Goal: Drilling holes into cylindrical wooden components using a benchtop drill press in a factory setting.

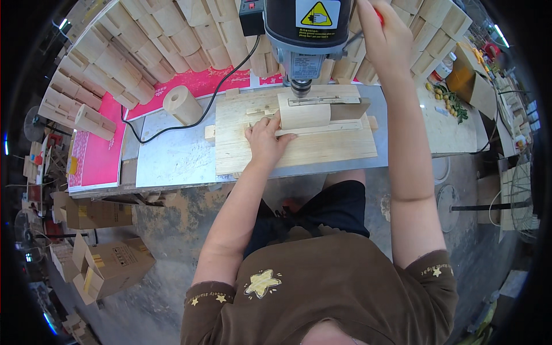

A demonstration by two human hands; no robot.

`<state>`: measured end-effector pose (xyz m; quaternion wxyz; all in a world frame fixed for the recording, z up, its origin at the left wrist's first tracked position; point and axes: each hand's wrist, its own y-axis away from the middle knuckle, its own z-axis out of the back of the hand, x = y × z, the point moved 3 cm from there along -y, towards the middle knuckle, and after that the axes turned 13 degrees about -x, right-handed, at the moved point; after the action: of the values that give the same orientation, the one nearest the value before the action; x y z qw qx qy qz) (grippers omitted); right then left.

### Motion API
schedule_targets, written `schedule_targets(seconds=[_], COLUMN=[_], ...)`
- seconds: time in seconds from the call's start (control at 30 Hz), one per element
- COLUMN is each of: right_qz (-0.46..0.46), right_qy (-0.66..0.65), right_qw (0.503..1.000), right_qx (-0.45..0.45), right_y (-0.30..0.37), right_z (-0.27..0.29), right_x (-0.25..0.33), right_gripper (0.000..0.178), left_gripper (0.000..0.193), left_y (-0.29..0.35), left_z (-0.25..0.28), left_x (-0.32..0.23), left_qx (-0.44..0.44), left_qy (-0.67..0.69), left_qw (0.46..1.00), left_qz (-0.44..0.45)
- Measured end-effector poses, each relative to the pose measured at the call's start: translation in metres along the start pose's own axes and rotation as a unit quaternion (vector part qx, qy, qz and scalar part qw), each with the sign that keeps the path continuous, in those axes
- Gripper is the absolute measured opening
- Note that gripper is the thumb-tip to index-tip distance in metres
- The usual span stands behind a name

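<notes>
A drill press (pixel 305 52) stands over the bench, its chuck (pixel 301 88) just above a pale wooden cylinder (pixel 310 117). That cylinder lies on its side in a wooden jig (pixel 339 142) with a flat board base. My left hand (pixel 267 140) grips the cylinder's left end, fingers at the end and thumb stretched along its near side. Up at the right of the machine, my right hand (pixel 386 37) is closed around the feed lever (pixel 356 37), whose red knob (pixel 379 16) shows partly between the fingers. The drill tip's contact with the wood cannot be made out.
Stacked wooden cylinders (pixel 167 40) wall the back of the bench. One hollow cylinder (pixel 183 106) stands left of the jig, and a black cable (pixel 201 118) curves round it. Cardboard boxes (pixel 118 267) sit on the floor at left; a fan (pixel 520 195) is at right.
</notes>
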<state>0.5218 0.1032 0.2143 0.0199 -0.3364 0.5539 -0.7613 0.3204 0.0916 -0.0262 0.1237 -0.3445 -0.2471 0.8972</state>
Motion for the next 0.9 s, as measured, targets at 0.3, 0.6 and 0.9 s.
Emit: schedule_targets(seconds=[0.3,0.6,0.9], right_qz=[-0.058,-0.158,-0.106], right_qy=[-0.163,0.004,-0.075], right_qw=[0.982,0.895,0.911], right_qx=[0.071,0.418,0.392], right_y=[0.01,0.132,0.135], right_z=[-0.02,0.035,0.087], right_x=[-0.062,-0.105,-0.051], right_gripper=[0.038,0.038,0.025], left_gripper=[0.049,0.037,0.024], left_y=[-0.016,-0.005,0.002], left_z=[0.002,0.036,0.178], left_x=[-0.013,-0.008,0.026], left_qx=[0.05,0.035,-0.105], left_qy=[0.108,0.266,0.416], left_qw=[0.985,0.96,0.85], left_qz=[0.122,0.08,0.306])
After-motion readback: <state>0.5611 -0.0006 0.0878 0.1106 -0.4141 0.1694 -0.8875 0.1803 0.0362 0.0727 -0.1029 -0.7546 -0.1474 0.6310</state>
